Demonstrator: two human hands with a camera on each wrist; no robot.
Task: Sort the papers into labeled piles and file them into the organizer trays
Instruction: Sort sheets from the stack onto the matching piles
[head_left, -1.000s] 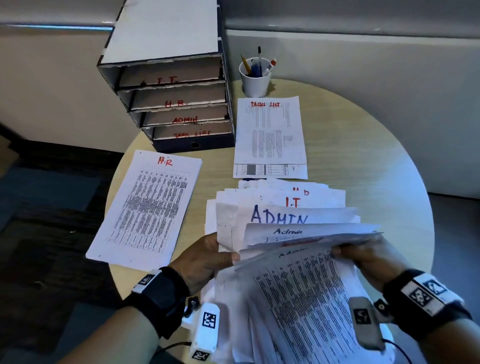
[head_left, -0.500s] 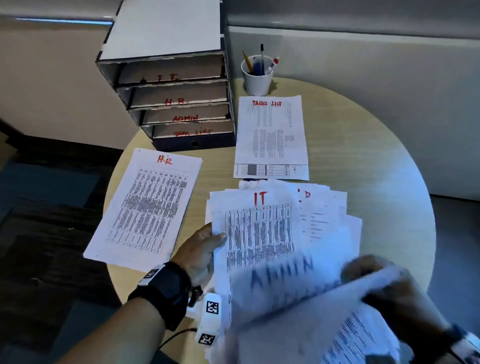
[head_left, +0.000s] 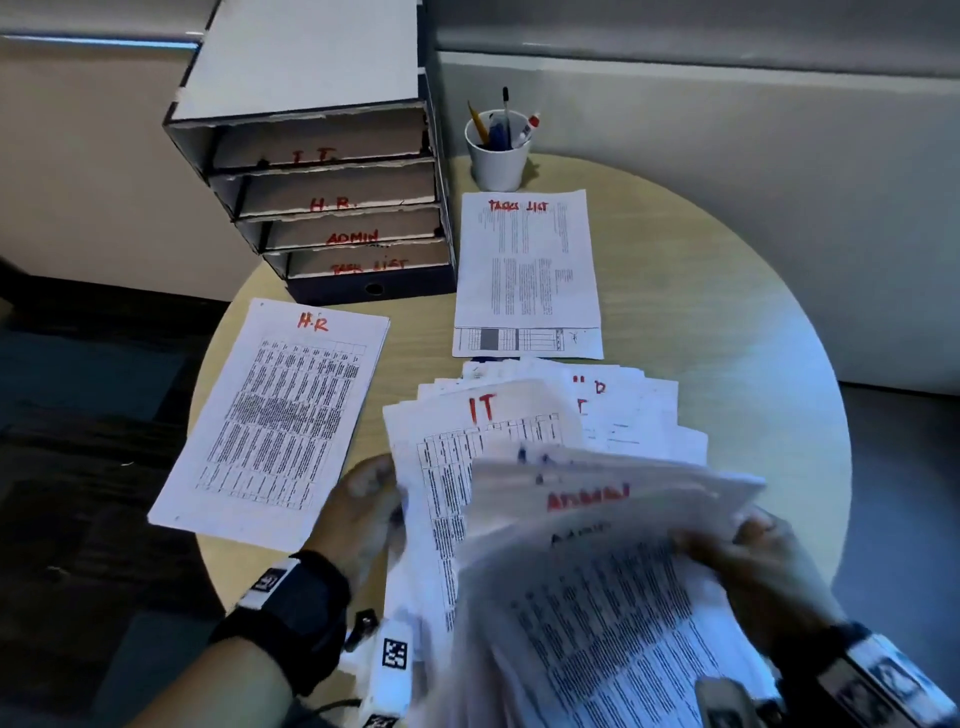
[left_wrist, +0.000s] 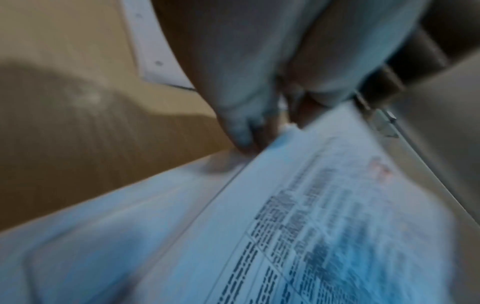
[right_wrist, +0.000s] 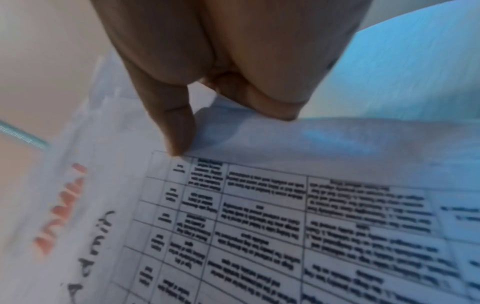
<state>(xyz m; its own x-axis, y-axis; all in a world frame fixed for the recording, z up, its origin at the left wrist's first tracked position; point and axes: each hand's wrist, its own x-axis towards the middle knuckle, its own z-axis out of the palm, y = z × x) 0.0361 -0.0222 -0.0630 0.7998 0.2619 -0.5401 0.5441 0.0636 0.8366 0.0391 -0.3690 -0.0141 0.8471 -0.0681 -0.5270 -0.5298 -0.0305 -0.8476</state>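
Both hands (head_left: 363, 514) (head_left: 763, 561) grip fanned papers (head_left: 597, 519)

Dim room overall, cool bluish cast on the sheets (head_left: 597, 597) held by the right hand (head_left: 763, 566). Motion blur heavy there; red heading above the thumb smeared, print below half legible. Sharper beyond the hands: H.R sheet (head_left: 275, 415) and organizer (head_left: 332, 218) labels readable. Soft shadow under the cup (head_left: 496, 156), falling right. Straight edges bowed toward the head view's corners. Left wrist view blurred throughout, left hand (left_wrist: 249, 86) washed pale blue, table (left_wrist: 64, 51) in brown shadow. Right wrist view: fingers (right_wrist: 179, 123) soft, table text near them fairly crisp, far right edge out of focus.
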